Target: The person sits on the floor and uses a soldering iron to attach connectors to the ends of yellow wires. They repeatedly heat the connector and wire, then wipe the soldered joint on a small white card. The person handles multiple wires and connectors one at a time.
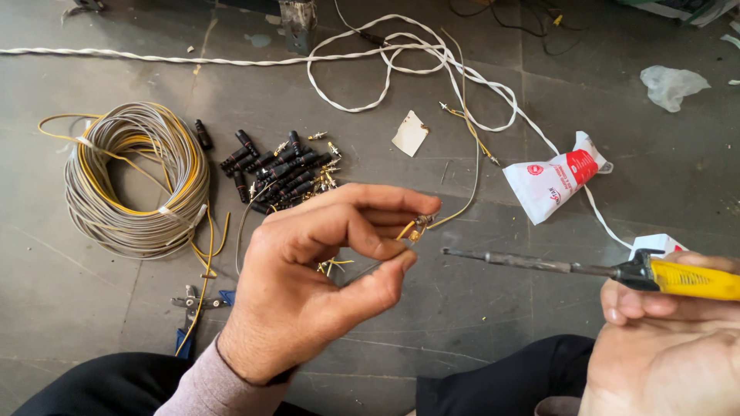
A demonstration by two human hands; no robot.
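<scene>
Above a grey stone floor (pixel 92 308), the left hand (pixel 324 270) is pinching a small brass connector with a yellow wire (pixel 416 228) between thumb and fingertips, its details too small to make out. The right hand (pixel 671 339), partly cut off by the frame edge, is gripping a yellow-handled soldering iron (pixel 586 270), tip pointing near the connector. Behind, a coiled grey-and-yellow cable (pixel 135 181) and black plug shells (pixel 277 169) are lying on the floor.

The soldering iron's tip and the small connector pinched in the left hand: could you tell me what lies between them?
Nothing: the head view shows only bare grey floor between the soldering iron tip and the connector in the left hand.
</scene>
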